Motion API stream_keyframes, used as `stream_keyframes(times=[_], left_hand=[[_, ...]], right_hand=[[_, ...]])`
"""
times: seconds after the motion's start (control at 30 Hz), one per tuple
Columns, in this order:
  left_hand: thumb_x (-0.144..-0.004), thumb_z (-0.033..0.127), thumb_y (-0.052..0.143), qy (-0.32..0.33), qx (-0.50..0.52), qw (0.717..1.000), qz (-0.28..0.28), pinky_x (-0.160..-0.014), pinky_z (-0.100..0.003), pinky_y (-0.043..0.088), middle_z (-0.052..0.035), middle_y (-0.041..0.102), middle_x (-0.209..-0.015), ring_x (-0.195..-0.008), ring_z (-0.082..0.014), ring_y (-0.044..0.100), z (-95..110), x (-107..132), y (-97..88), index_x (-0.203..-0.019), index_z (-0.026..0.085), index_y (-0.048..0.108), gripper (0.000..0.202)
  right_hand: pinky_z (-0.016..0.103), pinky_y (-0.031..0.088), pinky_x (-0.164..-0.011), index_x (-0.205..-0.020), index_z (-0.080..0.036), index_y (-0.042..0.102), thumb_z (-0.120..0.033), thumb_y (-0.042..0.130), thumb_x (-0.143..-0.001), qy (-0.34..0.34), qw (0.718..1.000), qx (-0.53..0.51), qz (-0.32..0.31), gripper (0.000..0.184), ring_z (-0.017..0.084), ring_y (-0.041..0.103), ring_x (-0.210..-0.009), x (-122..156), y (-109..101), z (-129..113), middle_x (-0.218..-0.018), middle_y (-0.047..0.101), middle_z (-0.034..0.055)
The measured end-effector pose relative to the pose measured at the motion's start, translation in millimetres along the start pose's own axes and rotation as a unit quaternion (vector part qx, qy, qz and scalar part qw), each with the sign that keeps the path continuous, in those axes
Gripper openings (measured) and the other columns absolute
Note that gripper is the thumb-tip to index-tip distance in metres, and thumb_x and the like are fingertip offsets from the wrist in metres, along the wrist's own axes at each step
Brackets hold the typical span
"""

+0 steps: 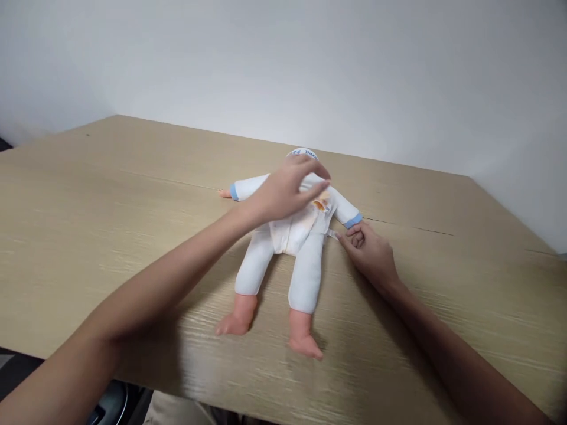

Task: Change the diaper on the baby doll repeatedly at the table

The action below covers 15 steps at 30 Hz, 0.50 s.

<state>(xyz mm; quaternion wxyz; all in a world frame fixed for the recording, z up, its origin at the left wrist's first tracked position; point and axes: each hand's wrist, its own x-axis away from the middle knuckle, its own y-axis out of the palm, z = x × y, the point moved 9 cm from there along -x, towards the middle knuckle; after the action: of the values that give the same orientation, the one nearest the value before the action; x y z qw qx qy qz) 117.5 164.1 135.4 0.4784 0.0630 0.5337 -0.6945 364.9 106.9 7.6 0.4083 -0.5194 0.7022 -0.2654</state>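
The fingers of the left hand were parted from the thumb and curved with a gap between, slightly blurred, holding nothing that could be made out. That hand was over the chest of a doll and hid the doll's face and much of its upper body; whether it touched the cloth could not be told.

The right hand was to the right of the doll, its fingers curled in and its thumb tip at the outer end of a small white tab. Whether thumb and finger pinched the tab could not be told. The tab stuck out from the right side of a white diaper around the doll's hips. The curled fingers were right by the blue cuff of the doll's right-hand sleeve.

The doll lay on its back on a wooden table, between the two forearms, head at the far end and bare feet at the near end, legs apart. Its left-hand sleeve stretched out to the left, past the left wrist. A white cap with blue letters showed just beyond the left hand, and an orange print showed just below the left thumb. A pale wall rose behind the table.
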Motion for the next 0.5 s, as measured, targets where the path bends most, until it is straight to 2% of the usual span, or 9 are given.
stream_keyframes(times=[0.07,0.13,0.2,0.33,0.5], left_hand=[[-0.112,0.048,0.057,0.029,-0.041,0.997,-0.064,-0.12,-0.049,0.047,-0.0106,0.075,-0.135,-0.134,-0.0316,0.064,17,0,27.8,-0.123,0.023,0.075,0.033],[-0.108,0.054,0.063,0.014,-0.093,0.99,-0.11,-0.12,-0.052,0.045,-0.0126,0.074,-0.14,-0.137,-0.0357,0.061,16,3,50.9,-0.124,0.021,0.077,0.039],[-0.104,0.06,0.068,-0.007,-0.135,0.982,-0.135,-0.121,-0.055,0.043,-0.014,0.071,-0.148,-0.142,-0.0392,0.057,8,9,64.3,-0.127,0.019,0.078,0.048],[-0.1,0.063,0.071,-0.014,-0.164,0.974,-0.154,-0.126,-0.058,0.038,-0.0122,0.065,-0.16,-0.149,-0.0416,0.05,2,16,69.2,-0.135,0.02,0.079,0.056],[-0.098,0.062,0.072,-0.016,-0.17,0.971,-0.165,-0.124,-0.059,0.039,-0.0109,0.064,-0.163,-0.149,-0.0429,0.049,5,16,67.6,-0.139,0.021,0.079,0.058]], right_hand=[[0.036,0.042,-0.07,-0.089,-0.026,0.065,-0.068,0.073,-0.09,0.022,0.999,-0.018,-0.014,0.042,0.025,0.066,-0.07,-2,3,6,-0.07,0.068,0.001],[0.037,0.043,-0.07,-0.088,-0.026,0.066,-0.069,0.074,-0.088,0.041,0.998,-0.025,-0.034,0.043,0.025,0.067,-0.071,-4,5,12,-0.071,0.069,0.0015],[0.037,0.043,-0.07,-0.089,-0.026,0.067,-0.068,0.074,-0.087,0.05,0.997,-0.025,-0.053,0.042,0.025,0.067,-0.071,-5,7,14,-0.072,0.069,0.0015],[0.037,0.043,-0.07,-0.095,-0.027,0.067,-0.07,0.073,-0.089,0.048,0.997,-0.021,-0.06,0.044,0.025,0.067,-0.073,-6,6,13,-0.072,0.068,0.0005],[0.037,0.044,-0.073,-0.099,-0.027,0.067,-0.074,0.075,-0.087,0.053,0.997,-0.036,-0.049,0.049,0.025,0.067,-0.074,-2,7,13,-0.073,0.068,-0.0005]])
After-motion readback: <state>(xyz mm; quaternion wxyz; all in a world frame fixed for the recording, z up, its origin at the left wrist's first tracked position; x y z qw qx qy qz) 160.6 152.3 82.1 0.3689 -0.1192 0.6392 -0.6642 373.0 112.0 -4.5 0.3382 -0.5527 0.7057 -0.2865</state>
